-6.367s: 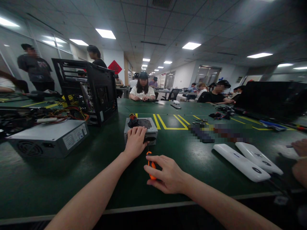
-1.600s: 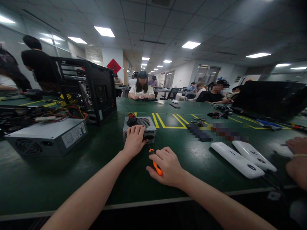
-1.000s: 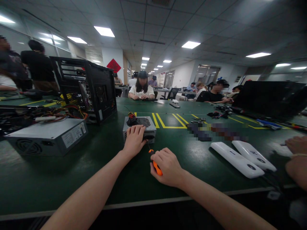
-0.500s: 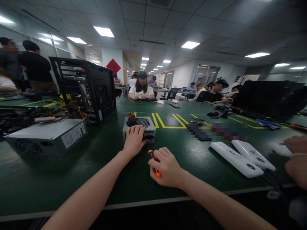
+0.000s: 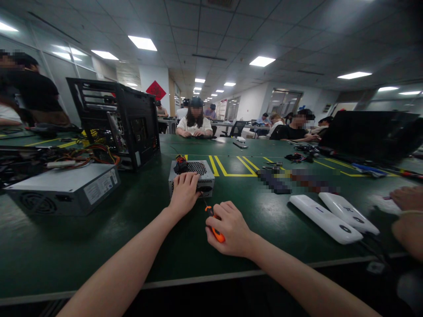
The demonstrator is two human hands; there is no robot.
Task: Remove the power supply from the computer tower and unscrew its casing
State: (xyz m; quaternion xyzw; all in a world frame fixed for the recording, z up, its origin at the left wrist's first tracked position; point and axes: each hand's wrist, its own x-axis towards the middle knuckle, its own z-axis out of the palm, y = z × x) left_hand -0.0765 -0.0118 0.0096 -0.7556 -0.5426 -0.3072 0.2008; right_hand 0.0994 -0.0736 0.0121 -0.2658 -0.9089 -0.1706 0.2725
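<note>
A small grey computer power supply (image 5: pixel 205 169) with a perforated top sits on the green table in front of me, a dark bundle of cables (image 5: pixel 180 164) on its top. My left hand (image 5: pixel 185 190) presses over its front edge, the fingers curled onto the top and the thumb low at the front. In my right hand (image 5: pixel 232 230), the fingers are wrapped round an orange and black screwdriver (image 5: pixel 218 235). Its thin shaft points up and left to the front of the power supply, beside my left thumb. Whether the tip touches a screw I cannot tell.
On the left are a larger power supply (image 5: pixel 62 187) and a black computer case (image 5: pixel 132 127). Two white handheld devices (image 5: pixel 325 219) lie to the right, near another person's hand (image 5: pixel 408 199). Pliers (image 5: pixel 368 171) and a dark monitor (image 5: pixel 370 134) are farther right.
My right hand and the screwdriver handle have shifted slightly right, tilting the screwdriver a little more. My left hand and the power supply look unmoved.
</note>
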